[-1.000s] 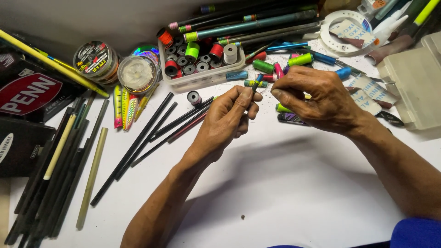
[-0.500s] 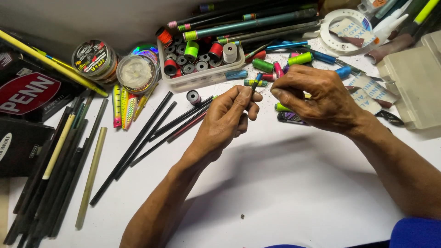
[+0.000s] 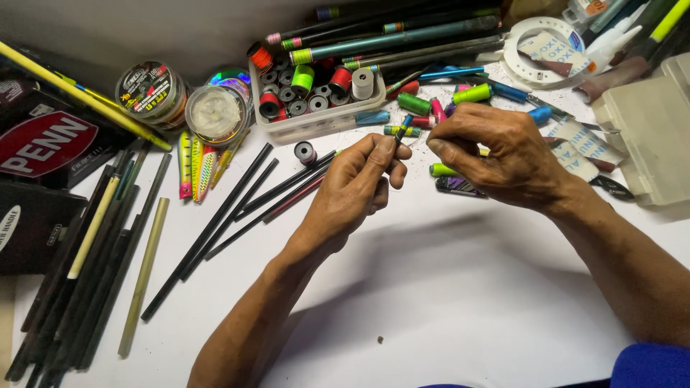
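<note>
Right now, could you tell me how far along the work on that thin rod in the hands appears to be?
Done, by the look of it: the thin dark rod carries a blue and green band near its tip. In hand: the left hand pinches the rod upright while the right hand works close beside its tip; whether it holds thread is too fine to tell. Left: several bare black rods lie on the white table, and the thread spools sit in their tray.

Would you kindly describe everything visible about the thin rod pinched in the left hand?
The thin rod is dark and slender, with a blue and yellowish-green banded tip. It stands tilted over the white table, tip pointing away. The left hand pinches it between thumb and fingers, hiding its lower length. The right hand hovers close beside the tip; contact cannot be told.
</note>
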